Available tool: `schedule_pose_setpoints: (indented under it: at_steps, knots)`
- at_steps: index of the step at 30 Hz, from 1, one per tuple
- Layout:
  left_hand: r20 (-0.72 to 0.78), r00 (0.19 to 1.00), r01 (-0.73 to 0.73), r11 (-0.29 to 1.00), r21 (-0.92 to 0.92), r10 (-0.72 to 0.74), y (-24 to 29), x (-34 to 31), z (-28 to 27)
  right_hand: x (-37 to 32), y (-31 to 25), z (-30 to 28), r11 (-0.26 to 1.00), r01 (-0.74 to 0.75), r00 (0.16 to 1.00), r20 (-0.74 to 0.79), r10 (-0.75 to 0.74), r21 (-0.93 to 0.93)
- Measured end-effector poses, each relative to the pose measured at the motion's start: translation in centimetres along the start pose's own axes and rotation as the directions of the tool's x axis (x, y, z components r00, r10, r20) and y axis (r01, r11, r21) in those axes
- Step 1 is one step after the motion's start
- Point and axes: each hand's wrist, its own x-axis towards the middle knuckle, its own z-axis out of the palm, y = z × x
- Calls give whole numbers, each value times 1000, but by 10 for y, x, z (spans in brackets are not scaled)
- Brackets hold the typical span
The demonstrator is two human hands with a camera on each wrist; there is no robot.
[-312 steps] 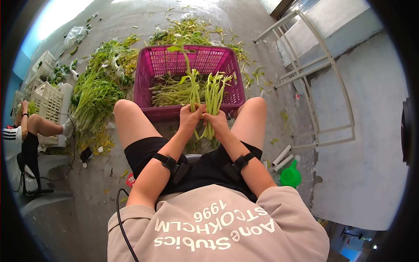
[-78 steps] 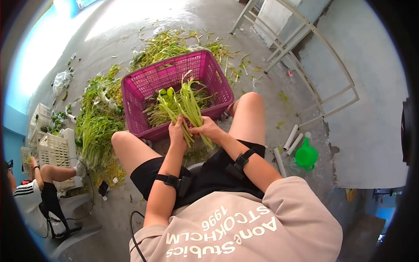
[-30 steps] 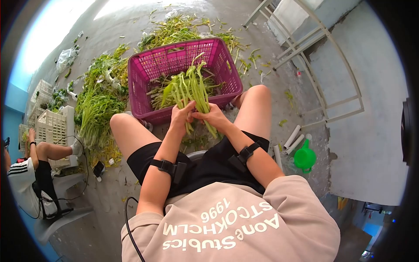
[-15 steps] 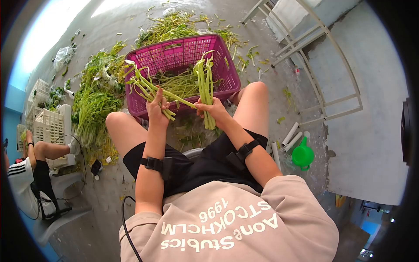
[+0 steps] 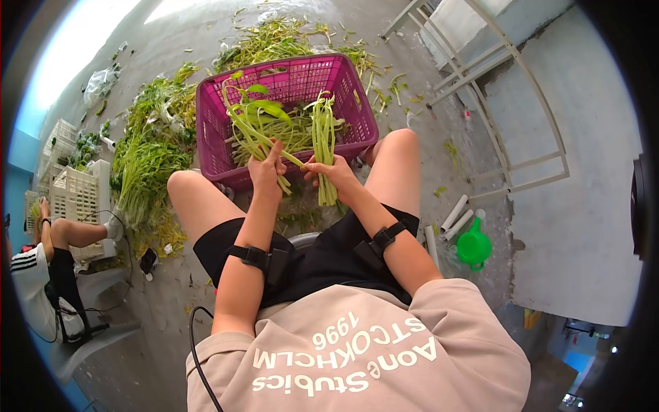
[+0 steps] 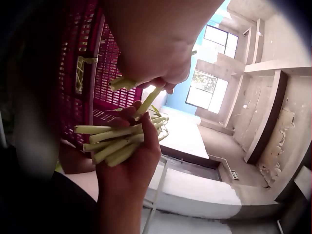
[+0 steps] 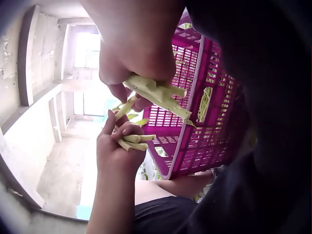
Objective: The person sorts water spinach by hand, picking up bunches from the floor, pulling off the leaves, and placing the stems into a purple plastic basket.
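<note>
The purple crate (image 5: pixel 206 123) stands in front of me. At its near side, my left hand (image 5: pixel 266 169) grips leafy stalks (image 5: pixel 250 134), my right hand (image 5: pixel 334 176) a bundle (image 5: pixel 323 137); hands apart, one stalk (image 5: pixel 293 159) bridges them.

Window (image 7: pixel 87 51) glare; fisheye edges bowed, corners black.

From the head, the widest view looks down and forward over the left grip (image 5: pixel 266 170), right grip (image 5: pixel 340 177) and crate (image 5: pixel 237 178). Both wrist views look from close in along the forearms (image 5: pixel 240 292), tipped sideways, sharing the two grips and crate, with windows (image 6: pixel 208 91) beyond.
</note>
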Motion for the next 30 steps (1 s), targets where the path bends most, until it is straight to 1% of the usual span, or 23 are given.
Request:
schedule_pose_setpoints:
  at_steps: [1,5,7,11,13,14,16,17,18,20,22,24,26,28,30]
  knots:
    - [19,1000,0,1000,-22,1,1,1,-2,-1,0,-1,1000,-9,1000,24,9,-20]
    - [9,1000,-3,1000,-5,3,-1,-1,0,3,1,5,1000,2,999,47,-1,-22]
    - [-30,999,-14,999,46,15,-3,-3,3,4,3,9,1000,-3,1000,4,3,-29]
    - [-13,999,-37,996,76,38,0,-2,3,5,3,11,1000,-3,1000,0,3,27]
    - [5,1000,29,999,23,-29,2,-4,4,3,2,12,999,-4,1000,-9,4,43]
    - [2,1000,30,999,23,-30,1,-5,5,3,1,13,999,-6,1000,-8,7,43]
    - [-2,993,121,985,119,-121,0,-6,6,2,0,12,1000,17,998,-54,-16,23]
    - [-14,991,132,979,154,-132,-6,-4,2,3,2,10,1000,17,998,-54,-16,20]
    - [-13,992,129,980,149,-128,-9,-3,2,5,3,7,999,26,997,-69,-24,34]
    - [11,988,151,968,202,-156,-9,-3,1,8,6,5,998,37,997,-75,-34,42]
    - [13,990,139,975,176,-143,-11,-2,0,10,10,3,998,54,995,-90,-51,41]
    - [70,994,61,967,249,-81,-15,-1,-2,13,16,3,996,64,994,-90,-58,61]
    - [75,996,33,960,278,-56,-11,-5,4,13,16,4,994,73,993,-93,-66,80]
    - [78,996,5,952,307,-30,-10,-9,7,13,17,5,995,25,995,-102,-15,93]
    - [107,994,-55,937,346,19,-12,-11,9,13,18,6,997,20,996,-93,-12,79]
